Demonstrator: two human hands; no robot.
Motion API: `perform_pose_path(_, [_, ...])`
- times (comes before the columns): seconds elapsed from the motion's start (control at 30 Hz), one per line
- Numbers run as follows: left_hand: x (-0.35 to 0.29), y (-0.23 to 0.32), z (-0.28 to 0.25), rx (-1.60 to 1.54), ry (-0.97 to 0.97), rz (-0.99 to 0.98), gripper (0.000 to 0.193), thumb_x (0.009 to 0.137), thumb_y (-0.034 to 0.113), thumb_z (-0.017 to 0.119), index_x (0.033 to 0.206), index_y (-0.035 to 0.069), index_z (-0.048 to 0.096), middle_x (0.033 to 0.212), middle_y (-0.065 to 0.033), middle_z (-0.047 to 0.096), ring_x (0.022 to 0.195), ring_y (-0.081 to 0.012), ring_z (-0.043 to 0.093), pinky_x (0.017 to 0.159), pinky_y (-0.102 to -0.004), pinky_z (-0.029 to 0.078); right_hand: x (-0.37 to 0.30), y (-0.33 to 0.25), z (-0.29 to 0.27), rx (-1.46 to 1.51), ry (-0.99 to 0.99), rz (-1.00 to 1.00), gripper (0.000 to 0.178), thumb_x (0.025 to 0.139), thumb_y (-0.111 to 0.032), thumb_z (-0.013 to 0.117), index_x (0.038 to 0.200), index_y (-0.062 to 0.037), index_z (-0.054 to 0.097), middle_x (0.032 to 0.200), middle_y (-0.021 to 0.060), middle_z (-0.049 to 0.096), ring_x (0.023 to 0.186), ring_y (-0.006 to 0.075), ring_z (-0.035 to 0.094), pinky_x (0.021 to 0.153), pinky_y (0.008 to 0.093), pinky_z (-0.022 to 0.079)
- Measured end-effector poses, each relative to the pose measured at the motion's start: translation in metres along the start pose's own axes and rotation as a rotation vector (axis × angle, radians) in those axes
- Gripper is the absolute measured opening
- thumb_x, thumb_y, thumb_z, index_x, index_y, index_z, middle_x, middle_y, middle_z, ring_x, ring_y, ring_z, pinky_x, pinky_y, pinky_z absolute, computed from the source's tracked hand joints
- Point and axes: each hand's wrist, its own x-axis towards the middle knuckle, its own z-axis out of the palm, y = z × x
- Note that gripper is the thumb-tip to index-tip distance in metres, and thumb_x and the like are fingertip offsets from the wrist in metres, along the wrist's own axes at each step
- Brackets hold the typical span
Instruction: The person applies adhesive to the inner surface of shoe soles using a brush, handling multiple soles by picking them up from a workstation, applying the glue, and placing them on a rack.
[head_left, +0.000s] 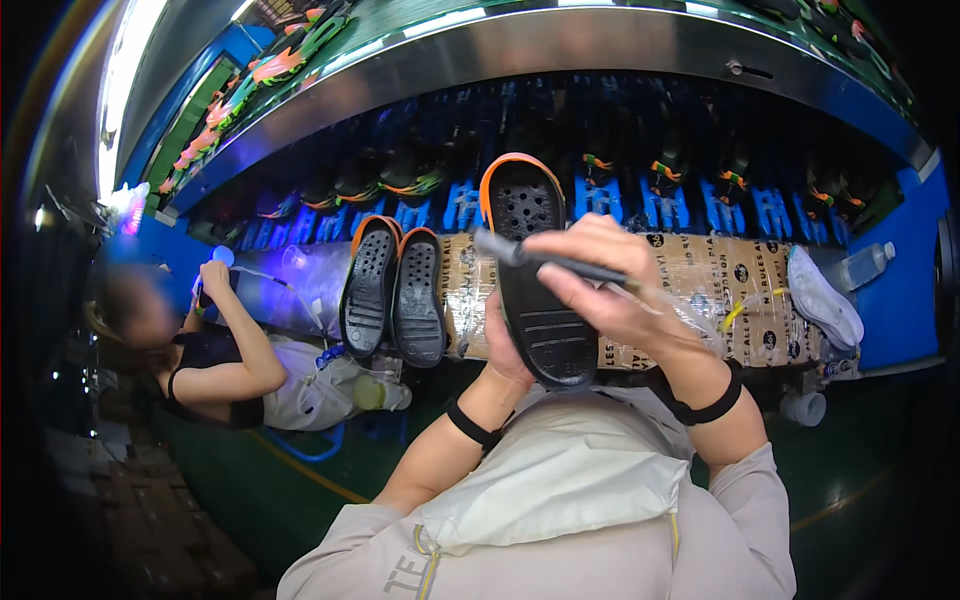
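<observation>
A black clog [560, 335] with an orange rim and a hole-patterned footbed stands upright in front of me, heel end down. My left hand [503, 335] is closed round its lower left side. Across the clog's middle, my right hand [615, 285] grips a slim dark-handled tool [575, 265] with a grey head. That head is smeared by motion, so I cannot tell its kind. To the left, two similar black clogs [370, 285] [420, 300] with orange edges rest side by side on the bench.
The bench has a cardboard-covered surface [700, 270] under clear film. At right lie a white shoe [825, 298] and a clear plastic bottle [865, 265]. Behind, shoes stand on blue racks [665, 205] below a metal-edged conveyor [600, 42]. A co-worker [230, 350] sits at left.
</observation>
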Motion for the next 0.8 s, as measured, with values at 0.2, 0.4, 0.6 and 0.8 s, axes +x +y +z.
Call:
perform_pose_path(0.2, [0.003,0.001,0.003,0.004,0.113,0.005,0.091,0.106,0.076,0.030,0.162,0.007,0.047,0.154,-0.0174,0.060,0.141,-0.0335,0.062,0.123,-0.0482,0.048,-0.004,-0.014,0.006,-0.201,-0.160,-0.110,0.027,0.083,-0.008,0.084,0.109,-0.0042,0.080,0.086,0.0072,0.071,0.085,0.0281,0.064,0.081,0.0394,0.046])
perform_pose_path(0.4, [0.010,0.006,-0.010,-0.237,-0.045,0.041,0.083,0.108,0.074,0.032,0.155,0.010,0.055,0.149,-0.0169,0.065,0.132,-0.0321,0.068,0.114,-0.0482,0.057,-0.004,-0.024,0.003,-0.398,-0.063,-0.110,0.028,0.083,-0.010,0.085,0.110,-0.0074,0.080,0.083,0.0048,0.068,0.086,0.0254,0.064,0.079,0.0408,0.045])
perform_pose_path(0.6, [0.008,0.019,-0.011,-0.066,0.032,0.125,0.082,0.107,0.074,0.034,0.152,0.009,0.057,0.144,-0.0167,0.068,0.126,-0.0304,0.071,0.111,-0.0486,0.058,-0.007,-0.030,-0.005,-0.196,-0.099,-0.057,0.036,0.080,-0.006,0.087,0.116,-0.0083,0.080,0.087,0.0044,0.070,0.084,0.0258,0.063,0.080,0.0404,0.045])
perform_pose_path(0.8, [0.025,0.032,0.001,-0.244,-0.183,0.059,0.099,0.097,0.084,0.049,0.153,0.003,0.052,0.140,-0.0208,0.062,0.129,-0.0374,0.062,0.110,-0.0533,0.057,-0.006,-0.041,-0.013,-0.101,-0.376,-0.110,0.030,0.085,-0.008,0.085,0.114,-0.0077,0.079,0.087,0.0051,0.068,0.089,0.0269,0.065,0.083,0.0420,0.046])
